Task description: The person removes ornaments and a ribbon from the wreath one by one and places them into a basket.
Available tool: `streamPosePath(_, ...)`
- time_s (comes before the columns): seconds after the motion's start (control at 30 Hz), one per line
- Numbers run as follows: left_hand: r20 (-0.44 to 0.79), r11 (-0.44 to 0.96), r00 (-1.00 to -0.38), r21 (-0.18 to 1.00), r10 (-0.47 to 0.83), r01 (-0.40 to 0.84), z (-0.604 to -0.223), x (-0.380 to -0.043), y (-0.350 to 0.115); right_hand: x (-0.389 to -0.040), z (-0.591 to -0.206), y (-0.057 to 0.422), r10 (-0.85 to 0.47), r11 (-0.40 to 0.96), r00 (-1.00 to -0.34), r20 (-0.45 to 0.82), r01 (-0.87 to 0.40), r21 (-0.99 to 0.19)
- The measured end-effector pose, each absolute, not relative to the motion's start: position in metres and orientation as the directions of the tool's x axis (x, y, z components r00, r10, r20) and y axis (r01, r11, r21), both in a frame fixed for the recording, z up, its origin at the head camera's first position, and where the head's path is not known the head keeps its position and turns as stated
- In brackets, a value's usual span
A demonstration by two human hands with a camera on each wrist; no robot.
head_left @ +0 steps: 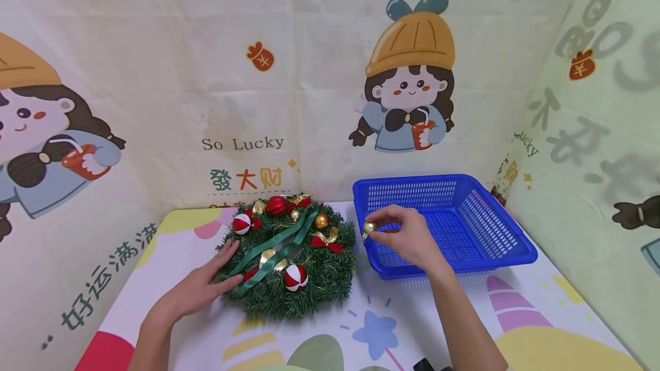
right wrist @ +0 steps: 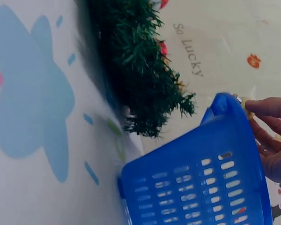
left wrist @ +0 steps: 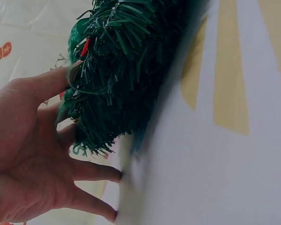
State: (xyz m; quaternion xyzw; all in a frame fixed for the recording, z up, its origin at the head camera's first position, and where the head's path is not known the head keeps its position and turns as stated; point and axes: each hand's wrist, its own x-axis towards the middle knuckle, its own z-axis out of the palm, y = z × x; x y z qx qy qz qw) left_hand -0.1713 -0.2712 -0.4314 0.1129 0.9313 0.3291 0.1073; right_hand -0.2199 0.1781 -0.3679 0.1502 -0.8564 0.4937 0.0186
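A green wreath (head_left: 304, 293) lies flat on the table, dressed with red, gold and striped baubles, bows and a green ribbon (head_left: 273, 245). My left hand (head_left: 203, 285) rests at its left side with fingers spread; in the left wrist view the hand (left wrist: 33, 150) touches the wreath's needles (left wrist: 122, 75), two fingertips down near the tabletop. Between thumb and fingertips, my right hand (head_left: 407, 236) pinches a small gold bauble (head_left: 369, 228) near the left rim of a blue plastic basket (head_left: 495, 265). Fingers partly hide that bauble (right wrist: 247, 108) in the right wrist view.
The basket stands right of the wreath, a narrow gap between them. A patterned cloth (head_left: 376, 334) covers the table. Printed sheets (head_left: 319, 119) hang behind and at both sides. A small black object (head_left: 424, 365) shows at the front edge.
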Motion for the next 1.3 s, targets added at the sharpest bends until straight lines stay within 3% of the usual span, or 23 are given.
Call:
streamPosePath(0.43,-0.127,0.761,-0.955,0.636,0.269,0.13,-0.43,-0.171,-0.272,-0.232,-0.371,0.197,-0.21,0.535,-0.97,0.123,-0.22,-0.816)
streamPosePath(0.73,-0.131,0.756,-0.954,0.643,0.269,0.125,-0.43,-0.171,-0.271,-0.238,-0.381,0.2,-0.22,0.625,-0.976,0.006,-0.146,-0.767)
streamPosePath(1.3,-0.12,0.752,-0.954,0.646,0.275,0.135,-0.429,-0.171,-0.27,-0.24,-0.396,0.2,-0.334,0.717,-0.937,-0.107,-0.178,-0.674)
